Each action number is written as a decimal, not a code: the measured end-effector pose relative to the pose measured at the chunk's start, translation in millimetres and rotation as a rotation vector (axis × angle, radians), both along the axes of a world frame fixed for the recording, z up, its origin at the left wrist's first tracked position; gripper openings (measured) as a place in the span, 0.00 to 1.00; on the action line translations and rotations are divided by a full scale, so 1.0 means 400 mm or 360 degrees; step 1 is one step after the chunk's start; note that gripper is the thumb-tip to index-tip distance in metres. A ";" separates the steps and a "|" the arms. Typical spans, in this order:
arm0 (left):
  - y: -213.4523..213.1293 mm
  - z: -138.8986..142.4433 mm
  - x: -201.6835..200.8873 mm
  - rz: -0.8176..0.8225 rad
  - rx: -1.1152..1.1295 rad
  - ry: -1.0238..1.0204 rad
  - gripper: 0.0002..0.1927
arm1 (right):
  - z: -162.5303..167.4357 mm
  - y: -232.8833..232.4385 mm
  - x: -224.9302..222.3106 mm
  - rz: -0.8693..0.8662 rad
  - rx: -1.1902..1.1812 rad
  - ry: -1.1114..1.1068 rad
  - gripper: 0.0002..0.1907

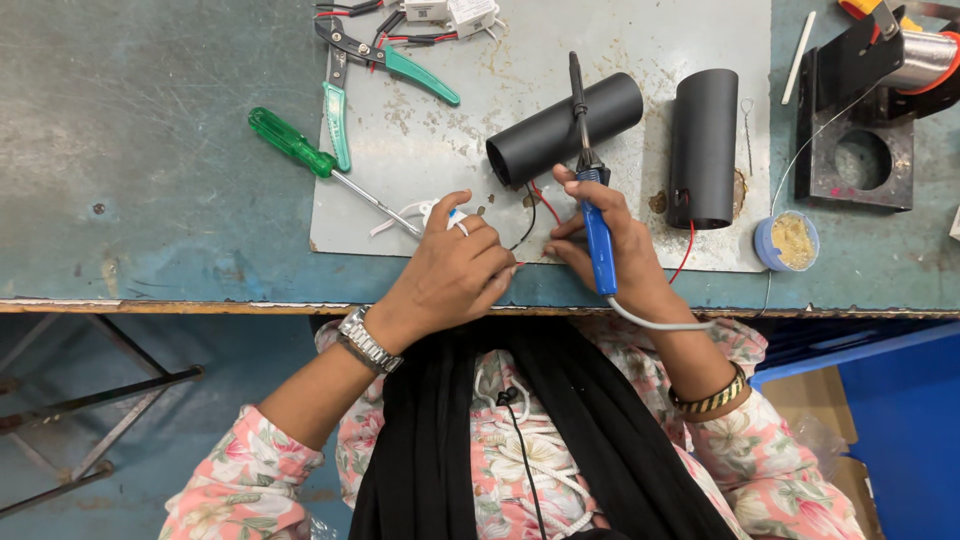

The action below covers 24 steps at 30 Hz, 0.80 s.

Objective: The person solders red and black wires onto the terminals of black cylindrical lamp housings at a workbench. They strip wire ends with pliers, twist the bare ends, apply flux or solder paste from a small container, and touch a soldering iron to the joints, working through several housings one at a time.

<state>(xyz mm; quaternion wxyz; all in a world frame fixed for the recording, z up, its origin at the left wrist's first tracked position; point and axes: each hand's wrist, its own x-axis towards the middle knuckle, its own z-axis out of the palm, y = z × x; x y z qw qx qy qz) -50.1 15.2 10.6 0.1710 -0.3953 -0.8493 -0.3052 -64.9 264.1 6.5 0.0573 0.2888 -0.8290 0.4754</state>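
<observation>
Right hand [610, 245] is wrapped around the blue handle of a soldering iron [592, 190], fingers closed on it, with the black barrel and tip pointing away from the person over a black tube [565, 128] lying tilted on the grey mat [660, 50]. A grey cord runs from the handle back over the wrist toward the body.

Left hand [455, 270] is curled shut, pinching thin wires [530, 215] (black and red) that lead out of the near end of that tube; a small white part [432, 212] sits under the fingertips, too covered to tell exactly what it is. Both hands are nearly touching at the front edge of the mat, just beside the table edge.

Second black tube [703, 148] stands right of the first, lengthwise away from the person, with a red wire trailing from its near end. Just right of it is a small round blue tin [788, 240] with yellowish paste inside.

Left of the hands is a green-handled screwdriver [300, 150], its shaft reaching toward the left fingers. Green-handled pliers [350, 70] lie open beyond it, near white connector blocks [450, 12] with red and black leads at the top edge.

Far right: a black metal bracket [860, 150] with a round hole and a spool of silver wire [920, 60]. No readable labels.
</observation>
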 end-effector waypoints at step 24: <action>0.033 0.017 -0.011 -0.0101 -0.0191 0.0029 0.08 | 0.023 -0.019 0.039 -0.0142 0.0024 0.0009 0.32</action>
